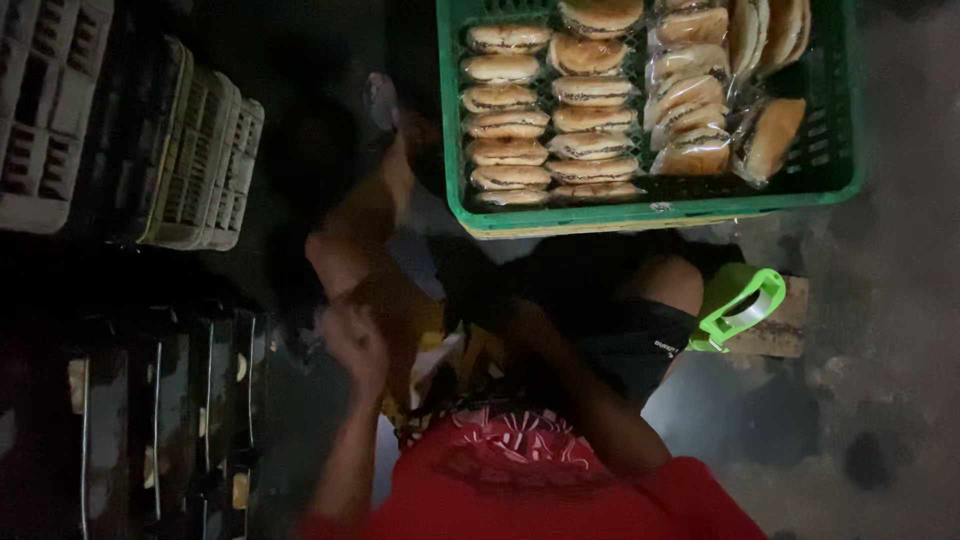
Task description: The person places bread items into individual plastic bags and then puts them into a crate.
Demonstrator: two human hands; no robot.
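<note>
**Seated on a dim floor beside a crate of filled buns**

Grey concrete floor (890, 300), stained and dimly lit, fills the right side of the view, and the left falls away into darkness. At the top stands a green plastic crate (835, 150), its near edge just beyond the person's knees. It holds neat rows of filled buns (508, 122) standing on edge on the left and in the middle, and plastic-wrapped buns (690, 110) leaning loosely on the right.

To the left, pale slatted crates (200, 150) stand stacked on their sides, with dark trays (160, 420) below them, too dark to read.

The person sits low, red shirt (560, 490) at the bottom edge, legs bent toward the green crate. The left hand (352, 335) is raised and blurred in front of the body, nearest a pale wrapper (440, 350); whether it grips anything I cannot tell. The right hand is lost in shadow near the lap.

A bright green tape dispenser (742, 305) rests on a small wooden block (785, 325) beside the right knee.
</note>
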